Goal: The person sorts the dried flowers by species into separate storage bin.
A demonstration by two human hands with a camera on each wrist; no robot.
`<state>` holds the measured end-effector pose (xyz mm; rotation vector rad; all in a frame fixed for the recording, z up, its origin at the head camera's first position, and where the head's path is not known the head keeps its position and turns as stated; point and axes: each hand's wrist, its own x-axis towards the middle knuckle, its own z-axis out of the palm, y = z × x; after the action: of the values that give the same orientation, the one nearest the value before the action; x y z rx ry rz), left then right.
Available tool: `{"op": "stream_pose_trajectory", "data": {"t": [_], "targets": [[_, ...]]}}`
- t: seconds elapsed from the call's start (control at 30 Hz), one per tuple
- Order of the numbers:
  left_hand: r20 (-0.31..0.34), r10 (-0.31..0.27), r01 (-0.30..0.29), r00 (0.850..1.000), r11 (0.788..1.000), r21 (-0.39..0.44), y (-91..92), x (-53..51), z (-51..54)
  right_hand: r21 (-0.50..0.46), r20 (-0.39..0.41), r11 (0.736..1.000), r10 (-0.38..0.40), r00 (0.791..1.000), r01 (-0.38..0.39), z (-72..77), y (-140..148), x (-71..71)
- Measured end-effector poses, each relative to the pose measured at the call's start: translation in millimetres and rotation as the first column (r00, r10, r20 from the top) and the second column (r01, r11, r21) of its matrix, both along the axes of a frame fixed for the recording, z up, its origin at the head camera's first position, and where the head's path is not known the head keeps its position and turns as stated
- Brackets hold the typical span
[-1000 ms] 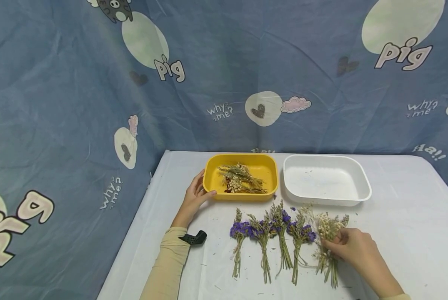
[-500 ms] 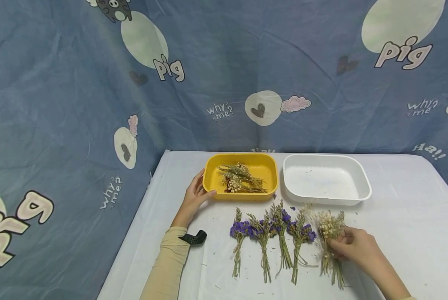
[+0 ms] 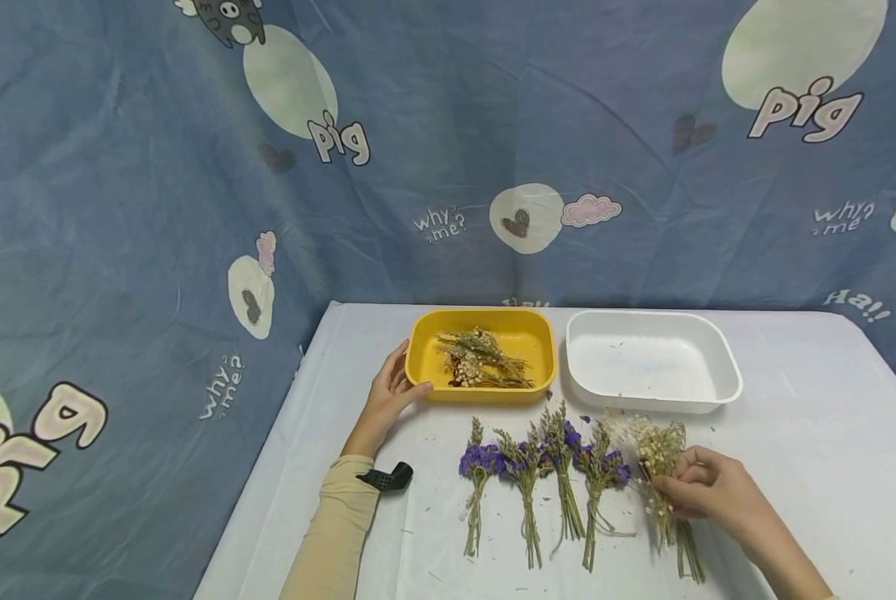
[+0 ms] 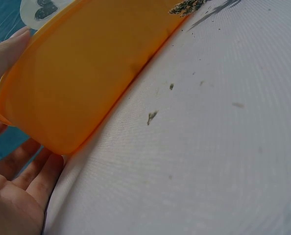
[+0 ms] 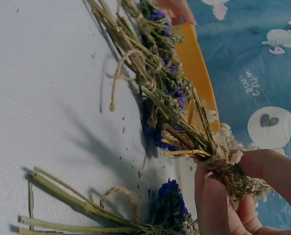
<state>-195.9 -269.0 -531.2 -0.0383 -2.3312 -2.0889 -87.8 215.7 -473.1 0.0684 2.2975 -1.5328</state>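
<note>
My right hand (image 3: pixel 718 487) pinches a tied bunch of cream dried flowers (image 3: pixel 659 450) between thumb and fingers. The right wrist view shows its twine-wrapped stems (image 5: pixel 184 139) pointing away from the hand. Another bunch's green stems (image 3: pixel 689 552) lie beneath, with purple blooms (image 5: pixel 171 203) beside the hand in that view; the hand hides part of it. My left hand (image 3: pixel 389 390) holds the left end of the yellow tray (image 3: pixel 530 337), thumb and fingers spread around its corner. Inside that tray lie dried flower bunches (image 3: pixel 481 358).
Several purple bunches (image 3: pixel 524 483) lie in a row on the white-clothed table (image 3: pixel 815 392). A white tray (image 3: pixel 650 358) with a few crumbs stands right of the yellow one. A patterned blue curtain (image 3: pixel 432 125) hangs behind.
My right hand has shifted slightly right with the cream bunch, drawing it away from the purple row. The stems beneath have swung right. My left hand stays at the yellow tray.
</note>
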Motion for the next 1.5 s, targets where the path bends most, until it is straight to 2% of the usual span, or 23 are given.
{"op": "stream_pose_trajectory", "data": {"t": [0.4,0.73,0.87,1.13,1.37,1.5], "targets": [[0.004,0.004,-0.004,1.000,1.000,-0.016,0.4,-1.4,-0.4,-0.063,0.018,0.998,0.001,1.000,0.000,1.9,3.1,-2.7],[0.004,0.007,-0.007,1.000,1.000,-0.021,1.7,-1.0,1.5,-0.019,-0.120,0.999,0.035,0.992,-0.038,3.6,3.6,-4.6],[0.012,0.007,-0.007,1.000,1.000,-0.022,1.8,-1.1,2.1,0.016,-0.133,0.999,0.050,0.990,-0.048,6.2,3.1,-6.8],[0.006,0.007,-0.007,1.000,1.000,-0.021,0.9,0.4,1.9,0.032,-0.098,0.998,0.059,0.993,-0.056,13.1,1.4,-14.6],[0.011,0.007,-0.006,1.000,1.000,-0.017,1.4,0.2,1.6,0.003,-0.123,0.996,0.093,0.988,-0.093,21.8,-2.3,-25.7],[0.006,0.017,-0.017,1.000,0.999,-0.029,1.8,-0.9,1.7,0.028,-0.165,0.993,0.120,0.979,-0.117,28.4,-6.1,-34.4]]}}
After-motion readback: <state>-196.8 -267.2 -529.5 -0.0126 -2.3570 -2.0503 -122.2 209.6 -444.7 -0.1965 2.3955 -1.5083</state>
